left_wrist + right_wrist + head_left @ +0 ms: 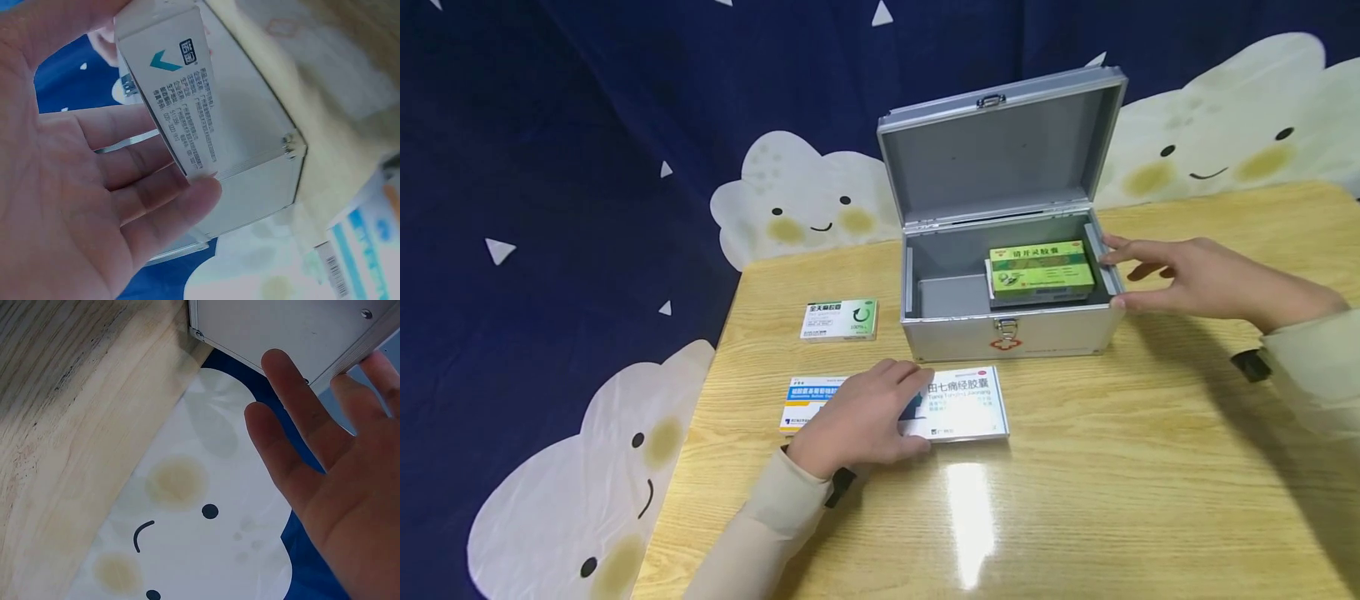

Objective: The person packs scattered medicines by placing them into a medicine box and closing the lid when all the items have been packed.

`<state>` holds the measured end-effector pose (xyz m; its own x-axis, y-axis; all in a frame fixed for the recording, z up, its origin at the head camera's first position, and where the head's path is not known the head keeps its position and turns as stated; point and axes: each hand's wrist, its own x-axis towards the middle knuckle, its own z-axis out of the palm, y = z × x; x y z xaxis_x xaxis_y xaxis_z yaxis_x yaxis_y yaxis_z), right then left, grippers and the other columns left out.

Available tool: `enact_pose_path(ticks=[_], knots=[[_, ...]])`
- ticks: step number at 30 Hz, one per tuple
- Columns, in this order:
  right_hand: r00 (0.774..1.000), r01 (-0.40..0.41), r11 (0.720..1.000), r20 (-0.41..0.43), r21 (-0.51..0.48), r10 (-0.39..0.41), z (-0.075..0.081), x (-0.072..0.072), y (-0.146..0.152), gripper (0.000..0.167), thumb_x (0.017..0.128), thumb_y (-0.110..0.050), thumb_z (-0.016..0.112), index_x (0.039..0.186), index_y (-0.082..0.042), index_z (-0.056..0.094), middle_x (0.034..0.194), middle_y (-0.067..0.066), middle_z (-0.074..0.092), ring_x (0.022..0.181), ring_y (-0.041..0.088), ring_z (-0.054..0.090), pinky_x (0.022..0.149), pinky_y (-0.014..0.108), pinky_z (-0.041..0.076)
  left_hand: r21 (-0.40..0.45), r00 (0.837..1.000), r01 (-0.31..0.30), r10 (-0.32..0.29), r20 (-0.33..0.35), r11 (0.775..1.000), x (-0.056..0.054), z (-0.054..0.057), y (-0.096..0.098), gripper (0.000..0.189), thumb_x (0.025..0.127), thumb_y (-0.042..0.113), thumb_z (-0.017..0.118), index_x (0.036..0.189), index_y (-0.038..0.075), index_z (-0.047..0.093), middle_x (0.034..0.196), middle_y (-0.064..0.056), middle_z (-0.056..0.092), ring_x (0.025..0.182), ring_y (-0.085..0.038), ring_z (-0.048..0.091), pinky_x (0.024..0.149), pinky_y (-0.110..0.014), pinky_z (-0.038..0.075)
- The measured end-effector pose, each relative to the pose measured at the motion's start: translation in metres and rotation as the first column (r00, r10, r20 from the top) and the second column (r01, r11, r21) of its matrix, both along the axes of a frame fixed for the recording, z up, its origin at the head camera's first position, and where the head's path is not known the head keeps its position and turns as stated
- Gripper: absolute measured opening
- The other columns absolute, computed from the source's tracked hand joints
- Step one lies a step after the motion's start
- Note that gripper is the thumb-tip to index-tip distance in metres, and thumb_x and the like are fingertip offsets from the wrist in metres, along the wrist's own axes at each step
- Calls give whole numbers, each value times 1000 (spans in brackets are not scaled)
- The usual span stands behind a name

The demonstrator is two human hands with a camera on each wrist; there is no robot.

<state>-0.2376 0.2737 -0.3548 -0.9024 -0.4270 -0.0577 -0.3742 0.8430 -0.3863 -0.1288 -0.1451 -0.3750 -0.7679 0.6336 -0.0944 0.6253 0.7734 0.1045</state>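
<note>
My left hand [865, 417] grips a white medicine box [966, 404] with Chinese lettering, low over the table. In the left wrist view the thumb and fingers hold the box [178, 100] across its printed end. Beneath the left hand, partly covered by it, lies a blue, white and orange medicine box [805, 404]. At the right side of a silver first-aid case [955, 337], my right hand [1187, 279] touches the rim with extended fingers. Inside the case, on its right side, a green medicine box [1041, 271] rests over a white one.
The case lid [1000, 150] stands raised at the back. A white and green medicine box [838, 321] lies left of the case on the wooden table [1075, 500]. Behind the table hangs a dark blue curtain [625, 167] with smiling clouds.
</note>
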Motion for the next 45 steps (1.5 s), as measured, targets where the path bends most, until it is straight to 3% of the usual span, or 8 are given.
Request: enact_pose_path(ticks=[9, 16, 25, 30, 34, 39, 45], knots=[[1000, -11, 1000, -16, 11, 11, 1, -1, -2, 81, 86, -46, 74, 154, -20, 37, 148, 15, 53, 115, 38, 65, 92, 59, 51, 58, 998, 33, -30, -64, 998, 0, 18, -3, 79, 79, 49, 76, 145, 14, 49, 138, -1, 58, 124, -18, 56, 99, -34, 52], [1000, 1, 1000, -29, 16, 0, 0, -2, -1, 74, 87, -46, 73, 150, -20, 44, 152, 19, 46, 114, 43, 64, 93, 59, 51, 86, 995, 32, -24, -92, 996, -2, 34, -3, 79, 77, 49, 77, 143, 14, 51, 135, -1, 59, 120, -18, 57, 98, -33, 51], [998, -3, 1000, -56, -1, 3, -2, 2, 2, 69, 86, -44, 75, 146, -20, 50, 155, 15, 44, 112, 38, 67, 91, 57, 53, 118, 993, 33, -19, -116, 992, -8, 41, -3, 79, 77, 48, 78, 143, 14, 51, 136, -1, 59, 122, -17, 57, 99, -34, 50], [997, -2, 1000, -79, -7, 2, -5, 3, 4, 72, 85, -41, 77, 147, -18, 48, 147, 16, 54, 109, 36, 68, 89, 55, 54, 105, 991, 27, -13, -131, 994, -15, 47, 3, 80, 77, 51, 77, 144, 14, 51, 139, -1, 58, 125, -17, 56, 102, -35, 49], [998, 1, 1000, -60, -9, -2, -7, 4, 3, 65, 86, -42, 75, 142, -19, 53, 156, 12, 43, 110, 36, 68, 89, 55, 54, 88, 990, 7, 6, -140, 996, -22, 53, 6, 79, 78, 51, 76, 143, 13, 52, 139, -2, 58, 125, -18, 56, 109, -37, 46], [998, 0, 1000, -60, -24, -1, -7, 4, 2, 66, 87, -42, 75, 144, -18, 51, 152, 15, 48, 111, 38, 67, 90, 57, 53, 78, 991, -1, 11, -134, 997, -28, 59, 9, 79, 79, 52, 76, 143, 14, 51, 140, -3, 58, 123, -19, 57, 98, -36, 52], [999, -19, 1000, -44, -21, 18, -6, 3, 1, 73, 87, -42, 74, 150, -19, 44, 152, 17, 48, 112, 38, 67, 91, 57, 53, 88, 995, -14, 23, -94, 996, -37, 64, 10, 81, 78, 52, 76, 145, 15, 50, 140, -3, 57, 122, -19, 56, 97, -37, 52]])
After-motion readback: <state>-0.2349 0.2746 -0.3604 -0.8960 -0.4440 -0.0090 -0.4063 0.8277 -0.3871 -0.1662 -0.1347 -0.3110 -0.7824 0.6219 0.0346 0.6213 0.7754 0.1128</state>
